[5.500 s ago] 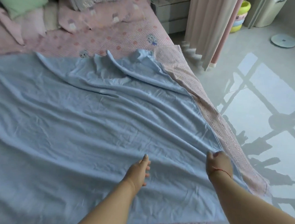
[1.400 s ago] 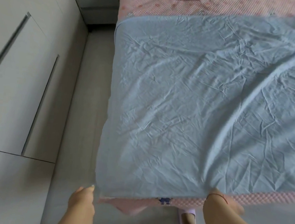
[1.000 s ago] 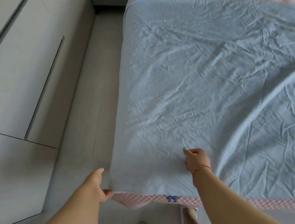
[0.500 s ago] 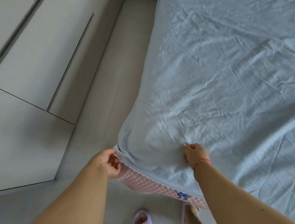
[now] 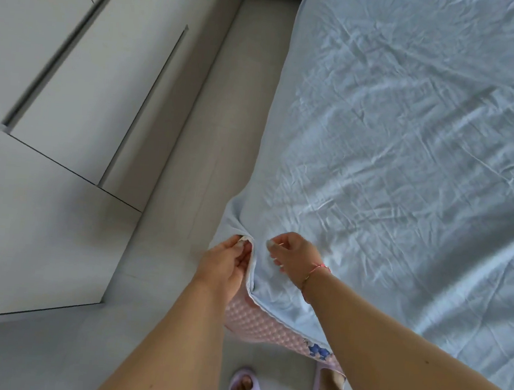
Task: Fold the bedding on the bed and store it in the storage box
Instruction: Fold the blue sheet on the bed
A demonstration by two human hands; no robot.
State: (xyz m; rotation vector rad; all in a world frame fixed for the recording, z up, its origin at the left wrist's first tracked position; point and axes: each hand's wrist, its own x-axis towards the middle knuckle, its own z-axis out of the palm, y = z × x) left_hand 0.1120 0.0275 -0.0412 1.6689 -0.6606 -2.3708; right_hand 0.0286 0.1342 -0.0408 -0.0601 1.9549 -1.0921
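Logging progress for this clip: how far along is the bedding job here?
Early. Done: the blue sheet lies spread flat across the bed, unfolded. In hand: the left hand pinches its near corner, lifted off the pink cover; the right hand rests on the sheet beside it. Left: every fold, then storage; no storage box is in view.

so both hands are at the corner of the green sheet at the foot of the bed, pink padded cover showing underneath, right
Not quite: the sheet is light blue, not green. The head view shows the left hand pinching its corner edge and the right hand on the fabric beside it, with the pink padded cover showing underneath.
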